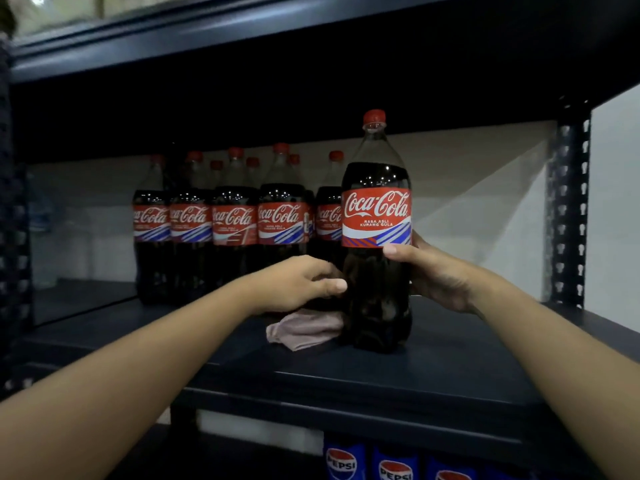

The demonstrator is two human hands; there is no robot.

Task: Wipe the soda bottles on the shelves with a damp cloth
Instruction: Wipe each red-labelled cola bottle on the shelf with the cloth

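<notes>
The right hand [438,275] clamps the front bottle [377,216] upright on the shelf [381,375], likely steadying it; the left hand [301,282], fingers curled against it, hovers over the cloth [304,329] beside its base.

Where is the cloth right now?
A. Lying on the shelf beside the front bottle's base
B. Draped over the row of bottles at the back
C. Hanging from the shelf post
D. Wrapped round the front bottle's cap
A: the pinkish cloth lies crumpled on the shelf, left of the front bottle, under the left hand.
</notes>
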